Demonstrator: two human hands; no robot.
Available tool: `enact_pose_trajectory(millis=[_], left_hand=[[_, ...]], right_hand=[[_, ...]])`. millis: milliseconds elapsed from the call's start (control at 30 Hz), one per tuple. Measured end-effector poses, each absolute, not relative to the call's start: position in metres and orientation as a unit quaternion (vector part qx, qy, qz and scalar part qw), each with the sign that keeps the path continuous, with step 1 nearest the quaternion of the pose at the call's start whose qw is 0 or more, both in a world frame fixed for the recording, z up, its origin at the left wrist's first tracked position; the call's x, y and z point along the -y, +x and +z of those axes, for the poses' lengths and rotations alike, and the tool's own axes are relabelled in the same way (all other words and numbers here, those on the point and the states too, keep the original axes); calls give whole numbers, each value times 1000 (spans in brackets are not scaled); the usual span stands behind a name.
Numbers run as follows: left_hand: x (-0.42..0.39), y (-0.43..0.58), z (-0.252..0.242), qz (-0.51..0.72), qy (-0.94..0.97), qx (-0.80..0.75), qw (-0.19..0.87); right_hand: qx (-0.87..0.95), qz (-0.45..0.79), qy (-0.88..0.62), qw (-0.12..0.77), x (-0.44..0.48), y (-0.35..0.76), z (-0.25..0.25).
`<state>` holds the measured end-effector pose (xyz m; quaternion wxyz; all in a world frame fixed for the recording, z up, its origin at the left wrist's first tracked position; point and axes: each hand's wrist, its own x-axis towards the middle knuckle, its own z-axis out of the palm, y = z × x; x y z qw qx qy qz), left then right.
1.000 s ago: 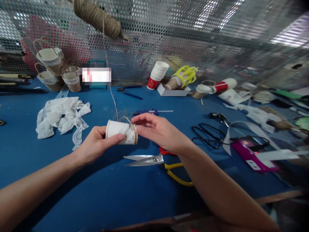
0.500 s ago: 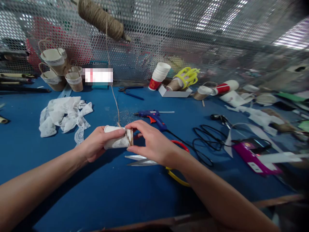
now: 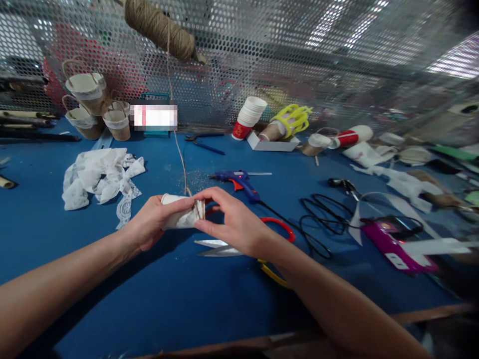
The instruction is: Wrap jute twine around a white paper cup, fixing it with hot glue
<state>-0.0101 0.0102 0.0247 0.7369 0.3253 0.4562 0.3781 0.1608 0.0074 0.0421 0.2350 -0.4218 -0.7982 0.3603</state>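
The newest change is in the grip: a second ago a loop of twine [image 3: 182, 158] stands off the cup [image 3: 185, 219] and the right hand [image 3: 232, 219] hovers over its narrow end; now that hand curls round this end, thumb low and fingers high, grasping it. The left hand [image 3: 151, 219] grips the wider part, its thumb laid lengthwise along the side. With both hands bearing on it, the twine seems to be under firmer control, though the fingers partly hide where it meets the wall. The cup is in the middle, above the table [image 3: 157, 304], on its side with the rim to the left. Against the earliest frame, the glue gun [image 3: 243, 183] shows more fully on the far side of the right hand, and the scissors [image 3: 223, 250] are more covered by the right arm. Against half a second ago, the grip looks nearly unchanged.
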Motion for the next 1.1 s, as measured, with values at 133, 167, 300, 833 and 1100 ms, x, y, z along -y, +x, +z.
enact_pose_trajectory(millis=[133,167,300,833,1100], left_hand=[[-10,-11,24,378,347,-446,733],[-10,-11,24,380,350,-448,730],[-10,-12,24,383,357,-462,716],[-27,-17,-1,380,468,-534,592],[-26,-15,1,370,476,-544,584]], right_hand=[[810,337,-419,235,-7,160,39],[813,329,-418,236,-6,159,39],[826,309,-414,224,-5,157,43],[702,148,-683,133,-72,243,19],[637,265,-688,224,-57,241,29]])
